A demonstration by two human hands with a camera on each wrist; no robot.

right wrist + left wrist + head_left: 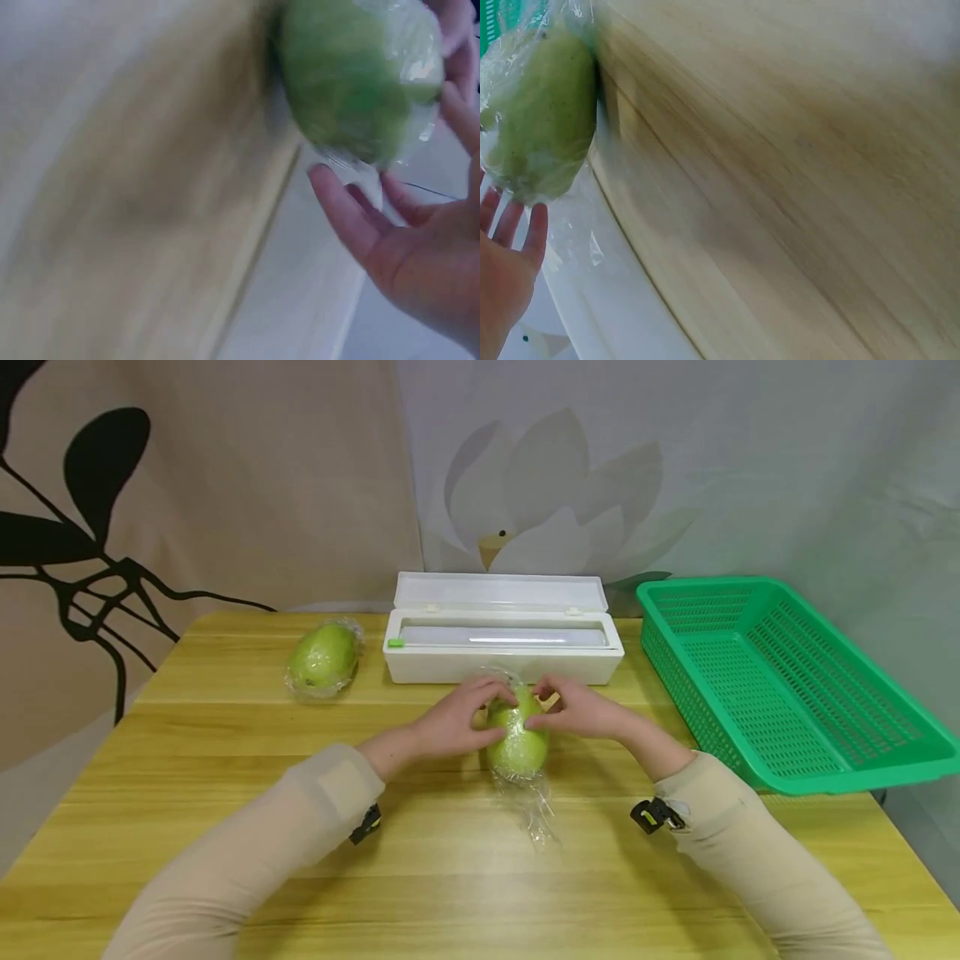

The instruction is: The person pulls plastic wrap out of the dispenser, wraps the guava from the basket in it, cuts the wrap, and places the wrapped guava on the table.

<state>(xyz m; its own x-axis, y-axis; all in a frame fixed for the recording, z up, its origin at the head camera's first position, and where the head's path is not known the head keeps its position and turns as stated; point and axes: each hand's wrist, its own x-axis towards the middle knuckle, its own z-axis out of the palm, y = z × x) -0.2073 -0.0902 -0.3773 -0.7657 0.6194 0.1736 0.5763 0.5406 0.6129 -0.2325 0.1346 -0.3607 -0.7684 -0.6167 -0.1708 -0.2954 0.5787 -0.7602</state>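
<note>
A green mango in clear plastic wrap lies in front of me on the table, a crumpled tail of film trailing from its near end. From the left, my left hand holds it, thumb at its side and curved fingers over its far part. My right hand holds the opposite side with thumb and fingers. The left wrist view shows fingertips at one end of the wrapped mango. In the right wrist view, loose film lies by the fingers under the mango.
Behind the hands stands a white wrap dispenser, its lid raised and a roll inside. Another wrapped green mango sits at the back left. On the right, a green plastic basket reaches past the edge of the wooden table.
</note>
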